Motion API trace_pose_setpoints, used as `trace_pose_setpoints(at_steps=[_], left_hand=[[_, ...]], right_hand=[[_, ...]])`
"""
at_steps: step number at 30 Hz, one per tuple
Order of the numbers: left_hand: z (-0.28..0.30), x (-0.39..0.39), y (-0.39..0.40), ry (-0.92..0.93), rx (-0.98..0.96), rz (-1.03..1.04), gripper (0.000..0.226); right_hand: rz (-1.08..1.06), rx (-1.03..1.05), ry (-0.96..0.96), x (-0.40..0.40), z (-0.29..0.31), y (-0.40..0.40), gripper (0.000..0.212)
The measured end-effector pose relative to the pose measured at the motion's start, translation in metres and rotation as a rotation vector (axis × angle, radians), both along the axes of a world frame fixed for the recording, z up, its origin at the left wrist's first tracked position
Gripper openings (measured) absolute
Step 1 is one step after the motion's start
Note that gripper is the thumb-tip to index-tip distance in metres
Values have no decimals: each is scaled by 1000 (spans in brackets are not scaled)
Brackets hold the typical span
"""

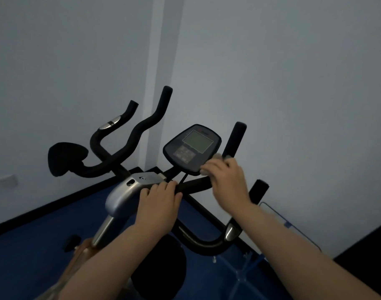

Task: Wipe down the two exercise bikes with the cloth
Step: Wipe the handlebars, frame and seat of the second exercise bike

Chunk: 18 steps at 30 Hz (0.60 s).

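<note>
Your right hand (pixel 225 180) is curled around a pale cloth (pixel 215 158), of which only small bits show past your fingertips, and it presses the cloth against the near right edge of the console (pixel 191 148) on the near exercise bike (pixel 124 198). The hand is blurred, so you cannot tell exactly how the fingers pinch it. Your left hand (pixel 158 204) lies palm down with fingers together, resting on the black handlebar (pixel 193 185) just below the console, beside the silver housing. The second exercise bike (pixel 120 148) stands farther back to the left, near the wall corner, its black curved handlebars rising and its seat (pixel 66 158) to the far left. Both bikes stand on a blue floor (pixel 33 245).
</note>
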State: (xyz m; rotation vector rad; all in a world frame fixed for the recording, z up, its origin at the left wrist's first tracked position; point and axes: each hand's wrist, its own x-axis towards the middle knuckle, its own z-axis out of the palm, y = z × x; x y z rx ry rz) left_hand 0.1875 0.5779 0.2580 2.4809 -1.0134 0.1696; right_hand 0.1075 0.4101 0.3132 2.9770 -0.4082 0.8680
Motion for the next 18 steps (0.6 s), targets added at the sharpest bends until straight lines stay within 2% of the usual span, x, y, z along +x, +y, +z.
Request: trace_pose_setpoints(at_steps=[4,6,8,10,11,13,14,16,18], left_hand=[[19,2,-31,147,-130,-46,29],[29,1,-57,172,-142,-62,28],[30,-2,-78,32,-5,-44,20],[26,-8,-84,-135,199,11,13],[23,-9,-85,-171,241,52,12],[17,-10,-86,-227,245,104,8],[17,-10,-87,-248,232,120,6],[15,-10,-88,-283,219,145,3],[12,-11,-88,-290,214,168,5]], right_hand=[[222,41,100,0,23,-18,20],[182,-105,-78,0,48,-41,19],[45,-186,-189,1,58,-54,21],[7,-250,-11,8,40,-51,26],[54,-246,108,12,25,-49,28],[157,-170,245,13,14,-49,30],[196,-118,254,15,20,-53,30],[222,-99,199,17,32,-64,28],[136,-149,163,13,32,-62,29]])
